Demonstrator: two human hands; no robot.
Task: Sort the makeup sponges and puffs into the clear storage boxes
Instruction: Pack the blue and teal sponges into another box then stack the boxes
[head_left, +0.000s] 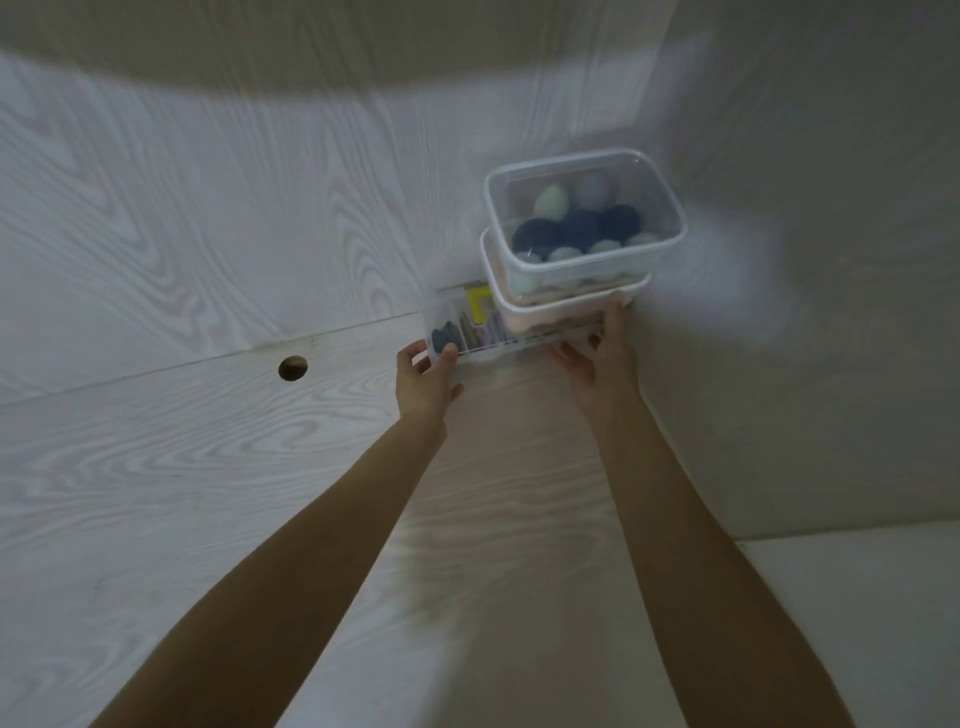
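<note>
- Both bare forearms are stretched forward over the pale wood-grain desk (156, 467), toward the far right corner.
- Desk surface is backed by wood-grain wall panels; a round cable hole (292, 368) is seen near the back edge, left of the hands.
- Three clear boxes are stacked in the corner: top box (587, 171) lidded, filled with dark blue and mint sponges (582, 228).
- Middle box (524, 306) is set under it, lidded; pale contents are blurred, cannot be told.
- Flat divided tray (441, 325) is at the bottom, sticking out to the left; dark blue puffs (445, 336) are seen in its left compartment, a yellow item (479, 304) and other small bits further in.
- Left hand (423, 376) is curled on the tray's left front corner, thumb over the rim.
- Right hand (605, 358) is held at the stack's right front, fingers partly curled against the tray and middle box; exact grip is blurred.
</note>
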